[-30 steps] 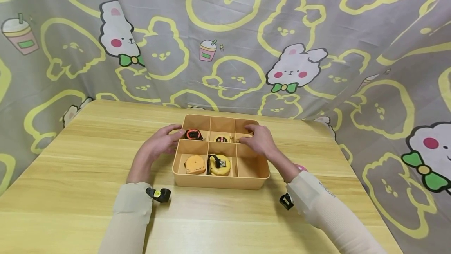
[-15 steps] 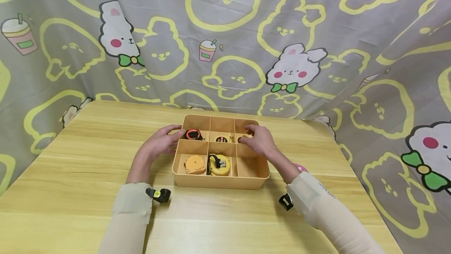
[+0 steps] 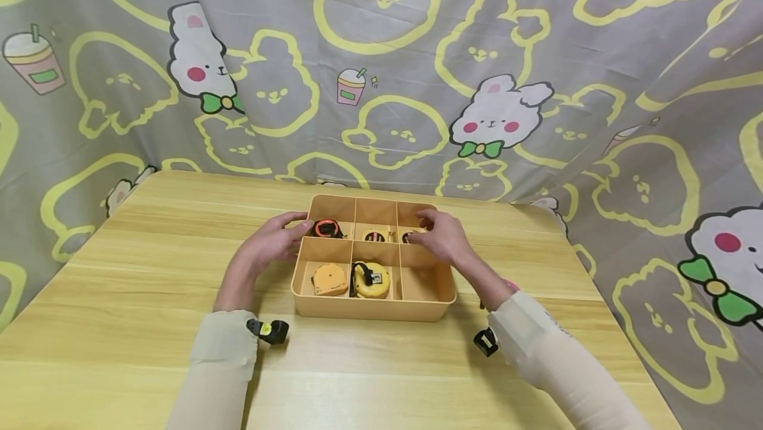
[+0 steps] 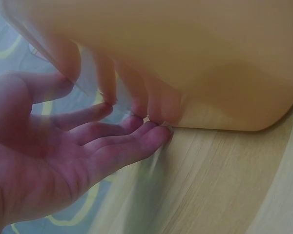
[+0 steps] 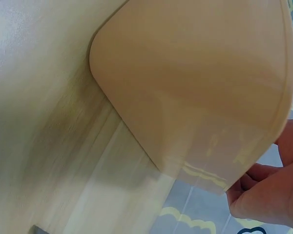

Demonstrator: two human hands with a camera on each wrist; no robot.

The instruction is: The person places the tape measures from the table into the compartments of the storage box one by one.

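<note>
A light-orange plastic box divided into compartments stands on the wooden table. My left hand rests its fingertips on the outside of the box's left wall. In the left wrist view the left fingers are nearly straight, and the thumb touches near the rim. Over the right wall, my right hand reaches into the back right compartment and pinches a tape measure, mostly hidden by the hand and divider. The back row also holds a black-and-red tape measure and a yellow one with a dark label.
An orange tape measure lies in the front left compartment, a round yellow tape measure with a black strap in the front middle one. Something pink shows partly behind the right forearm. A patterned curtain hangs behind the table.
The tape measure under the right fingers has turned slightly, bringing its dark round label into sight. The right forearm has shifted a little to the right; the left hand and box have stayed put.
</note>
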